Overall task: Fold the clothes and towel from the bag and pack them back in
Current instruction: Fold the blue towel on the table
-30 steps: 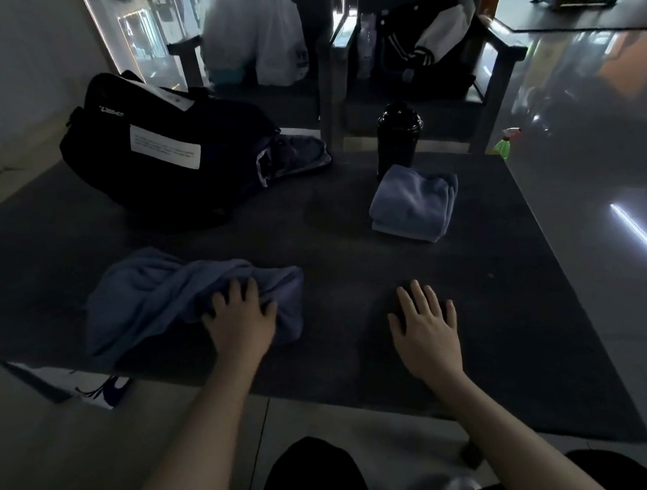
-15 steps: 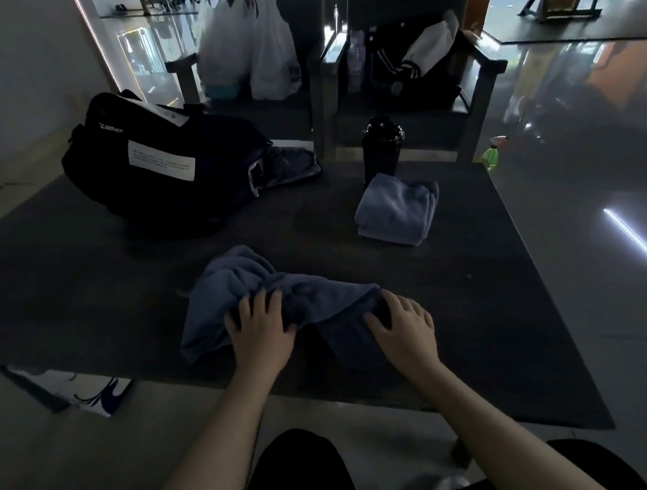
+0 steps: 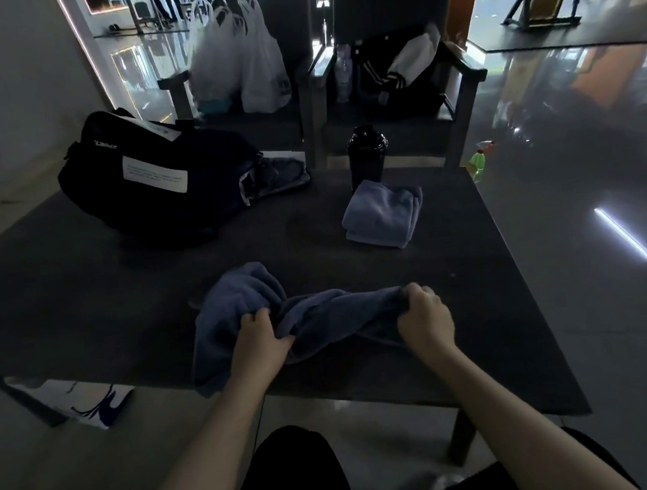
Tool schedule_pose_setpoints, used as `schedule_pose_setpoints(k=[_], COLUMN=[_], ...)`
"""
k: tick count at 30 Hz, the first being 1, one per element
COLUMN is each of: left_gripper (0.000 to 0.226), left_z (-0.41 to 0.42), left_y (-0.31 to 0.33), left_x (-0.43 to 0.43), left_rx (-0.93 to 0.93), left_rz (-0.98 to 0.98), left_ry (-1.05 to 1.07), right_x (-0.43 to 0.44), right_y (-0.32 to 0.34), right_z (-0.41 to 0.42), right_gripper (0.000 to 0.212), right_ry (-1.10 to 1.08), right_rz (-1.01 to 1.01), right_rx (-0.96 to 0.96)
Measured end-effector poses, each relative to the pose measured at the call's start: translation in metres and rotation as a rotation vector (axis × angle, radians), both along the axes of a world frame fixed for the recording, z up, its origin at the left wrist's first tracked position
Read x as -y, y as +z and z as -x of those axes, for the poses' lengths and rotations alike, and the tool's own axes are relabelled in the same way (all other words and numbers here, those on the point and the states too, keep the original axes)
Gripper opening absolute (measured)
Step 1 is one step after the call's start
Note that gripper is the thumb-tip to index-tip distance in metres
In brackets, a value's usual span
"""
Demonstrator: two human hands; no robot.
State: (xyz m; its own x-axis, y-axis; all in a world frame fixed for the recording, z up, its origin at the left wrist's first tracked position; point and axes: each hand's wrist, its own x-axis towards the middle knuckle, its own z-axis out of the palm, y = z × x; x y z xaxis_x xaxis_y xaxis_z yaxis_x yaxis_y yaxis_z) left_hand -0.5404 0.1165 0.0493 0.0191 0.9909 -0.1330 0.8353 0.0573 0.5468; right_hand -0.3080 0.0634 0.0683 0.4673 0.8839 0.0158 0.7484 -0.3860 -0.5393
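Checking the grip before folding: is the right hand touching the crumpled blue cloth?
Touching. The head view shows the right hand gripping one end of the crumpled blue cloth, with the fabric bunched in its grip.

Fluffy blue terry towel [image 3: 321, 316]; matt dark tabletop [image 3: 81, 291]; glossy tiled floor [image 3: 580, 141]; black fabric bag [image 3: 157, 181].

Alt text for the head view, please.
The left hand and right hand grip a crumpled blue towel on the dark table. Behind it are a folded blue cloth, a black bottle and a black bag.
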Motion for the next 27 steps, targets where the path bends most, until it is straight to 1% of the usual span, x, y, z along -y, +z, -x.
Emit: schedule_pose_setpoints(k=[1,3,5,7,9,11,13,15,16,17,19,21,22,24,27], left_gripper=[0.048,0.031,0.02,0.011,0.008,0.016,0.023,0.028,0.025,0.021,0.019,0.02,0.021,0.023,0.017], left_z=[-0.001,-0.004,-0.01,-0.018,-0.026,-0.031,-0.035,-0.04,-0.042,-0.043,-0.041,-0.035,-0.031,-0.023,-0.012], left_y=[0.003,0.01,0.019,0.027,0.034,0.042,0.051,0.06,0.063,0.066,0.07,0.071,0.069,0.062,0.048], left_x=[0.0,0.003,0.008,0.011,0.017,0.02,0.023,0.026,0.027,0.029,0.032,0.031,0.03,0.027,0.023], left_rx=[-0.043,-0.098,-0.081,-0.043,0.023,0.086,0.11,0.1,0.111,0.142,0.197,0.149,0.115,0.017,-0.176], left_rz=[0.044,0.109,0.118,0.08,0.061,0.029,0.006,-0.018,-0.029,-0.028,-0.019,-0.064,-0.078,-0.089,-0.041], left_ry=[-0.015,-0.06,-0.112,-0.212,-0.332,-0.432,-0.515,-0.59,-0.598,-0.585,-0.544,-0.531,-0.509,-0.434,-0.29], right_x=[0.005,0.013,0.02,0.024,0.024,0.021,0.014,0.006,0.003,-0.001,-0.004,0.0,0.005,0.016,0.026], right_y=[0.003,0.004,0.002,0.002,0.006,0.014,0.021,0.027,0.028,0.028,0.027,0.026,0.027,0.031,0.037], right_z=[-0.008,-0.021,-0.029,-0.029,-0.021,-0.01,0.003,0.014,0.018,0.021,0.022,0.019,0.015,0.008,-0.007], right_gripper=[0.023,0.018,0.016,0.019,0.02,0.023,0.036,0.057,0.06,0.057,0.039,0.015,0.006,0.017,0.012], right_ry=[-0.026,-0.04,-0.035,-0.02,0.008,0.058,0.233,0.497,0.6,0.675,0.767,0.736,0.689,0.562,0.385], right_rz=[-0.025,-0.013,0.031,0.016,-0.074,-0.2,-0.256,-0.202,-0.132,-0.047,0.087,0.102,0.057,-0.036,-0.059], right_rx=[0.05,0.145,0.182,0.233,0.313,0.324,0.205,-0.013,-0.071,-0.069,0.042,0.094,0.059,-0.005,-0.017])
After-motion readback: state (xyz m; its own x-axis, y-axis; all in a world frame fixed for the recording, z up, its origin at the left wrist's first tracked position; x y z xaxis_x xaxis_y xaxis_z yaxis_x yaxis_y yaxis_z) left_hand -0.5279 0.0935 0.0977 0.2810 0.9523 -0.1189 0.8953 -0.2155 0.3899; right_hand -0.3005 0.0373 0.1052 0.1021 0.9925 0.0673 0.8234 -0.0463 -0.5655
